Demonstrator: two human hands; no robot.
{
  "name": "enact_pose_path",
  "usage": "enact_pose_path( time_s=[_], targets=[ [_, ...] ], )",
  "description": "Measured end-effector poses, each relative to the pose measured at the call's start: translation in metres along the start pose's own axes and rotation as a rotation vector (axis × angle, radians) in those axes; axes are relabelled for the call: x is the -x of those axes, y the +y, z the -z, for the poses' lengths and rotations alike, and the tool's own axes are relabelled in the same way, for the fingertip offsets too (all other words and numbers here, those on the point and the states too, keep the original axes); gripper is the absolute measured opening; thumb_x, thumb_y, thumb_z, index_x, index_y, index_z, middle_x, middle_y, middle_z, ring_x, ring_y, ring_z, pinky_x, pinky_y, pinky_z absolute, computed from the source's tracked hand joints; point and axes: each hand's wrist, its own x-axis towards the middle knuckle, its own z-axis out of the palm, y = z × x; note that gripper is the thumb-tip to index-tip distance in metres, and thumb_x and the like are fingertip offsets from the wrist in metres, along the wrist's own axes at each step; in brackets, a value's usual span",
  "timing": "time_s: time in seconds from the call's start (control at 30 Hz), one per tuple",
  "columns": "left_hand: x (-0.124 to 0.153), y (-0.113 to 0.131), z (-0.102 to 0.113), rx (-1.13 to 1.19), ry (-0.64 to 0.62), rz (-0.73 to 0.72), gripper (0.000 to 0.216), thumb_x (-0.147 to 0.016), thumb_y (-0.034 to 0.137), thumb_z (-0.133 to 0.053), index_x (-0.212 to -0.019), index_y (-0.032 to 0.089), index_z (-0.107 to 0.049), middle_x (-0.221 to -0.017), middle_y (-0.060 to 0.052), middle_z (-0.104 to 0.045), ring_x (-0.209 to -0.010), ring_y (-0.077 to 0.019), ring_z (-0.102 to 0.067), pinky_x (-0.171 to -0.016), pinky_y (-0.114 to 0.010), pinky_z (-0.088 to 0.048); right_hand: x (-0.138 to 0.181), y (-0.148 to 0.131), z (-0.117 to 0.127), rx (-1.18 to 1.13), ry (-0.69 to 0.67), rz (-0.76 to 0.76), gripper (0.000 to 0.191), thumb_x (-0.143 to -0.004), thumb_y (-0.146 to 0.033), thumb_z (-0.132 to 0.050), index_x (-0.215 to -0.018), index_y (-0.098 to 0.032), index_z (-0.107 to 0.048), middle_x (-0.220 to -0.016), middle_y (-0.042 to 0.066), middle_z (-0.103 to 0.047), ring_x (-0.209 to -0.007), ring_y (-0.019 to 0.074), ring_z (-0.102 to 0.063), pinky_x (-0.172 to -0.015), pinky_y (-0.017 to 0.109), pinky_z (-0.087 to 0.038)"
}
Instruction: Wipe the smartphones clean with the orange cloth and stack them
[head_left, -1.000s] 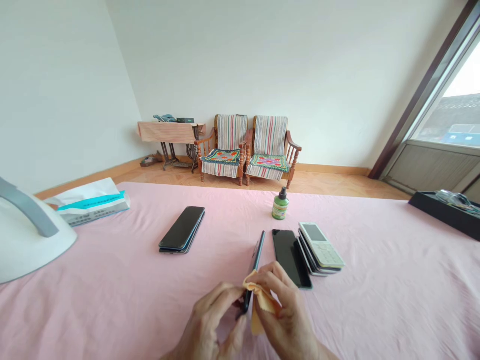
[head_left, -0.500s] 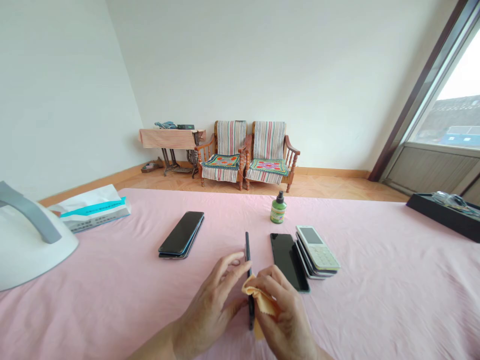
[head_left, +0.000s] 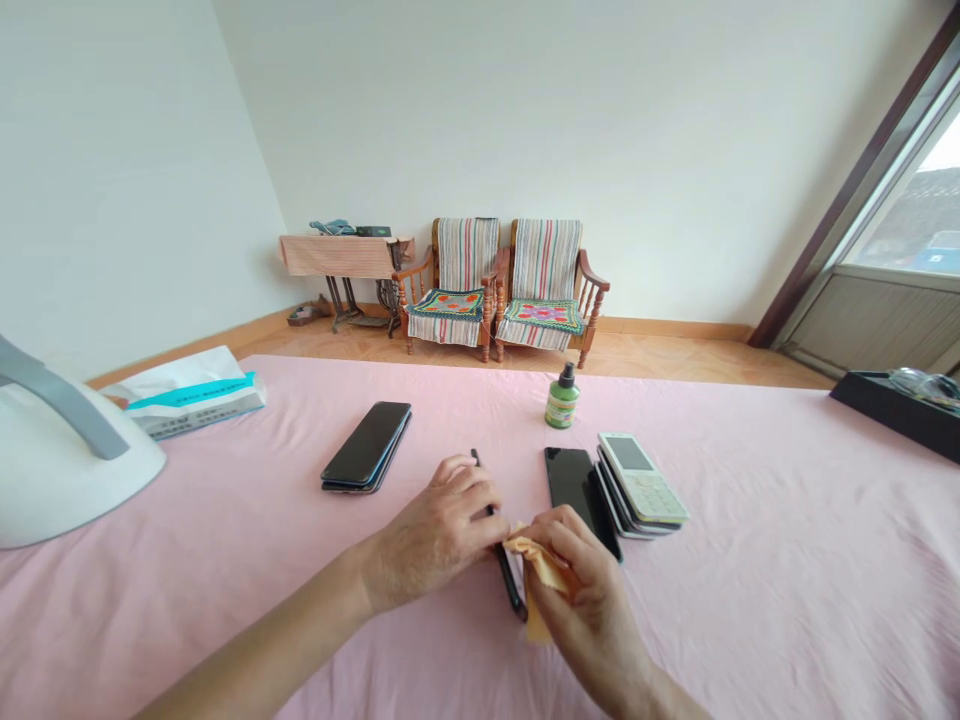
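My left hand (head_left: 439, 528) grips a thin dark phone (head_left: 511, 588) that stands on its edge above the pink cloth, its far end poking out past my fingers. My right hand (head_left: 583, 590) pinches a small orange-yellow cloth (head_left: 541, 572) against the phone's side. Just right of my hands lies a black phone (head_left: 574, 482) beside a short pile topped by a pale keypad phone (head_left: 642, 480). A small green bottle (head_left: 562, 397) stands behind them. To the left lie two stacked dark phones (head_left: 367, 460).
The pink-covered table (head_left: 787, 560) fills the foreground. A white lamp base with a grey arm (head_left: 67, 460) and a white-teal packet (head_left: 187, 392) sit at the left. A black tray (head_left: 896, 410) is at the right edge. Two wooden armchairs (head_left: 502, 290) stand by the far wall.
The held phone has turned so its far end points more left. My left hand has moved up along it and closed round its middle. My right hand stays on the cloth.
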Motion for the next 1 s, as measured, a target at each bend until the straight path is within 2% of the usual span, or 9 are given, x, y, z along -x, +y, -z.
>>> enact_pose_path(
  time_s=[0.13,0.27,0.43,0.57,0.67,0.73,0.8,0.9,1.0],
  targets=[
    [0.0,0.001,0.007,-0.021,-0.064,-0.004,0.016,-0.094,0.018,-0.051,-0.081,0.019,-0.058,-0.077,0.001,-0.06,-0.081,-0.0158,-0.055,-0.098,-0.044,-0.031,-0.006,0.009,0.006,-0.028,0.129,-0.047,0.011,-0.088,-0.02,-0.052,-0.087,-0.02,-0.063,-0.083,0.002,-0.054,-0.073,0.0143,-0.055,-0.062,0.023,-0.044],
    [0.005,0.002,0.012,-0.015,0.001,0.077,0.017,-0.093,0.013,-0.049,-0.079,0.018,-0.057,-0.076,0.0,-0.057,-0.075,-0.0166,-0.052,-0.09,-0.041,-0.036,-0.01,0.013,0.013,0.005,0.221,-0.06,0.011,-0.09,-0.024,-0.053,-0.091,-0.02,-0.063,-0.085,0.003,-0.055,-0.078,0.0147,-0.056,-0.068,0.023,-0.046],
    [0.019,0.001,0.006,0.071,0.024,0.259,0.016,-0.093,0.015,-0.049,-0.078,0.018,-0.055,-0.078,-0.002,-0.055,-0.074,-0.0187,-0.05,-0.067,-0.03,-0.04,-0.008,0.011,0.01,0.024,0.199,-0.017,0.012,-0.089,-0.019,-0.052,-0.09,-0.02,-0.063,-0.085,0.003,-0.055,-0.078,0.0152,-0.057,-0.068,0.024,-0.046],
    [0.027,0.002,-0.001,0.212,0.063,0.337,0.012,-0.093,0.015,-0.048,-0.087,0.019,-0.058,-0.083,-0.002,-0.056,-0.079,-0.0172,-0.055,-0.069,-0.028,-0.043,-0.007,0.01,0.001,0.099,0.137,0.09,0.024,-0.085,-0.008,-0.05,-0.098,-0.022,-0.063,-0.089,0.004,-0.054,-0.081,0.0153,-0.057,-0.07,0.025,-0.047],
    [0.026,0.003,-0.002,0.263,0.063,0.328,0.015,-0.094,0.014,-0.047,-0.094,0.019,-0.06,-0.085,-0.002,-0.057,-0.081,-0.017,-0.056,-0.071,-0.028,-0.044,-0.008,0.012,-0.003,0.174,0.073,0.193,0.039,-0.081,0.0,-0.047,-0.109,-0.023,-0.061,-0.095,0.005,-0.055,-0.085,0.015,-0.058,-0.074,0.025,-0.048],
    [0.025,0.003,-0.002,0.275,0.063,0.321,0.017,-0.095,0.014,-0.045,-0.098,0.02,-0.061,-0.086,-0.002,-0.056,-0.082,-0.0171,-0.056,-0.071,-0.028,-0.044,-0.009,0.014,-0.004,0.211,0.067,0.216,0.042,-0.079,0.002,-0.046,-0.109,-0.024,-0.061,-0.098,0.005,-0.055,-0.086,0.0147,-0.058,-0.076,0.025,-0.048],
    [0.026,0.002,-0.002,0.273,0.076,0.318,0.017,-0.095,0.014,-0.045,-0.098,0.02,-0.061,-0.086,-0.002,-0.056,-0.082,-0.0171,-0.056,-0.071,-0.028,-0.044,-0.008,0.017,-0.004,0.23,0.096,0.182,0.039,-0.079,0.002,-0.046,-0.107,-0.022,-0.062,-0.097,0.005,-0.056,-0.085,0.0146,-0.059,-0.075,0.025,-0.048],
    [0.028,0.003,-0.004,0.258,0.097,0.301,0.017,-0.095,0.014,-0.046,-0.096,0.019,-0.062,-0.085,-0.002,-0.056,-0.081,-0.0171,-0.056,-0.07,-0.028,-0.044,-0.006,0.021,-0.005,0.27,0.102,0.089,0.027,-0.08,-0.001,-0.047,-0.087,-0.02,-0.065,-0.086,0.004,-0.057,-0.075,0.0136,-0.059,-0.066,0.023,-0.048],
    [0.029,0.006,-0.006,0.219,0.103,0.282,0.016,-0.094,0.014,-0.047,-0.096,0.019,-0.062,-0.084,-0.003,-0.056,-0.079,-0.0176,-0.056,-0.069,-0.028,-0.045,-0.004,0.023,-0.006,0.309,0.073,0.043,0.026,-0.079,-0.001,-0.046,-0.076,-0.019,-0.064,-0.078,0.003,-0.057,-0.067,0.0127,-0.058,-0.059,0.022,-0.047]
  ],
)
